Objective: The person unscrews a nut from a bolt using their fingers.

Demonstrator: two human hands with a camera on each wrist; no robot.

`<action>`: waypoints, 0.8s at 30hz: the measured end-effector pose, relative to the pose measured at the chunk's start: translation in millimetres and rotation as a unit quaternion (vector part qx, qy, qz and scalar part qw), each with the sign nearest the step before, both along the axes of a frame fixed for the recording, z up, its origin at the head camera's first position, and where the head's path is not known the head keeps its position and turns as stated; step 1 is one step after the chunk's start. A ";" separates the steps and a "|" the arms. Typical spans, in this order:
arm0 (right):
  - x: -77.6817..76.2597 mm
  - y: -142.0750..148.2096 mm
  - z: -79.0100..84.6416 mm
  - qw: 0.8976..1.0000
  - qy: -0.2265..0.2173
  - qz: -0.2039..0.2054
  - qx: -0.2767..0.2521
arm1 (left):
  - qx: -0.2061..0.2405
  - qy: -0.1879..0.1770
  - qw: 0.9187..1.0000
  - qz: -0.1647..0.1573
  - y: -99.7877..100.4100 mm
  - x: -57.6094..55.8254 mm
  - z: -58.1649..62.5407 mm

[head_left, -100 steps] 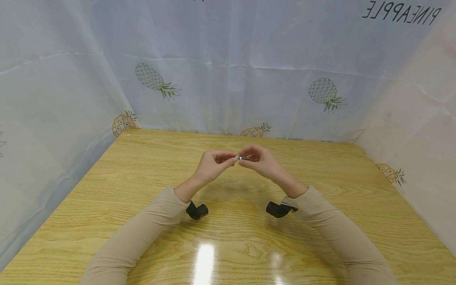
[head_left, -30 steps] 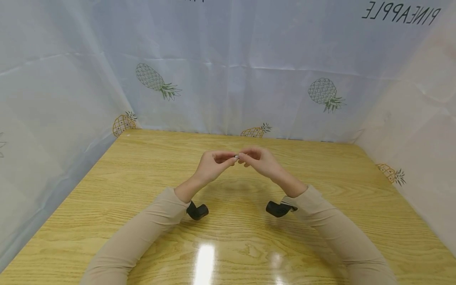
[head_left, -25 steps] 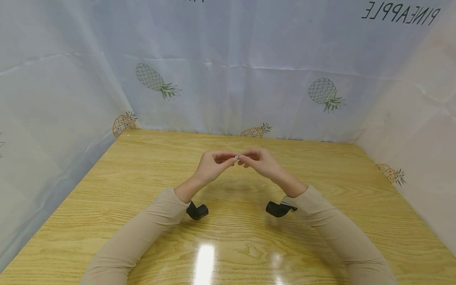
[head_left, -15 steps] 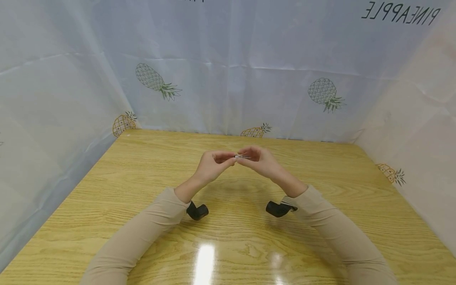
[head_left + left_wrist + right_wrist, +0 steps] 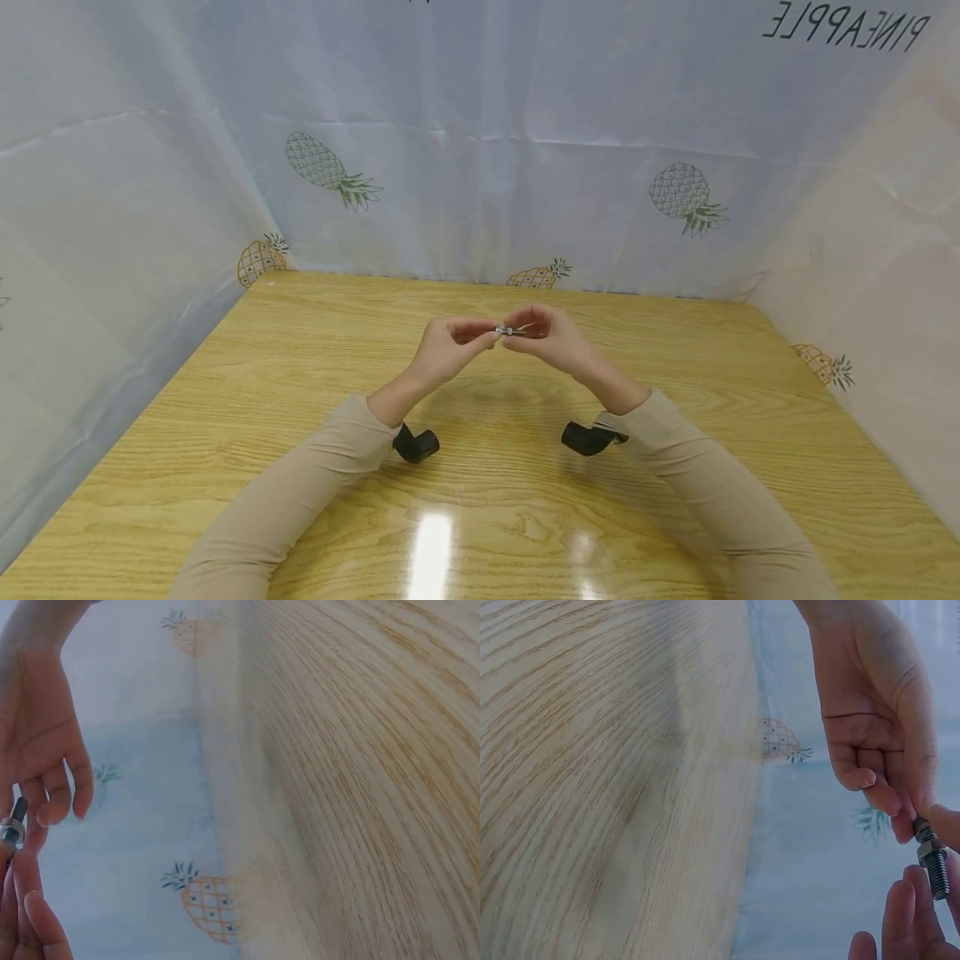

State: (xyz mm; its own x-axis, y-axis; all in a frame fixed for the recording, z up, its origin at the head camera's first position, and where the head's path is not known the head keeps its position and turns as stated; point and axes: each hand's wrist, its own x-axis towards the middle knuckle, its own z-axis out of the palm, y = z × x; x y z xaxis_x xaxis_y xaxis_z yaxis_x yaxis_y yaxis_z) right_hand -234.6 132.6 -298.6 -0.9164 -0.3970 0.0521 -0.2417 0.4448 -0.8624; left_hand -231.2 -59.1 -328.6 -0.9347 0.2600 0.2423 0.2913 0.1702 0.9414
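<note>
In front of the person, the two hands meet over a small metal bolt (image 5: 939,879) with a hex nut (image 5: 931,851) on its shaft. My left hand (image 5: 444,348) pinches one end of the bolt between thumb and fingertips. From the other side, my right hand (image 5: 558,340) has its curled thumb and fingers around the nut. The threaded end points toward the right palm. In the head view the nut shows between the right thumb and index finger. How firmly they press on it is hard to make out.
Below the hands lies a wood-grain table (image 5: 495,517). A pale curtain (image 5: 480,167) with printed pineapples encloses its back and sides. A black curved piece (image 5: 416,446) sticks out at the left cuff, and another black piece (image 5: 587,438) at the right cuff.
The right thumb covered the nut about a second ago; it has since shifted lower, and nut and shaft show between the fingers. The left hand has kept its place on the bolt.
</note>
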 end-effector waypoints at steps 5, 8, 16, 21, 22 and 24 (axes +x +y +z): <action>-0.1 -0.2 1.0 0.999 -0.023 0.014 0.019 | -0.010 -0.001 1.000 0.003 -0.9 0.1 -0.6; -0.8 -0.1 0.4 0.999 -0.037 0.018 0.025 | -0.018 0.000 1.000 0.006 -1.1 0.8 -0.3; -0.2 -0.1 0.1 1.000 -0.012 -0.001 0.010 | -0.001 0.004 1.000 0.002 -0.1 0.0 -0.3; 0.2 -0.1 0.6 0.999 -0.028 0.006 0.020 | -0.012 -0.001 1.000 0.006 -0.8 -0.1 -0.4; 0.4 0.0 0.8 0.999 -0.032 0.008 0.023 | -0.015 -0.004 1.000 0.007 -0.9 0.0 -0.3; 0.6 -0.1 0.8 0.999 -0.038 0.012 0.024 | -0.017 -0.008 1.000 0.009 -1.0 0.4 0.0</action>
State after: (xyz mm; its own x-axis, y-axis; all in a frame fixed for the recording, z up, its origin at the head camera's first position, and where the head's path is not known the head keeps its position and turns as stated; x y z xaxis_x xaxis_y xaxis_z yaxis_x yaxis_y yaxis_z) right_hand -234.0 132.4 -297.8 -0.9071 -0.4192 -0.0372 -0.1872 0.4813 -0.8563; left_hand -230.7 -60.1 -328.6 -0.9432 0.2510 0.2175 0.2720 0.2077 0.9396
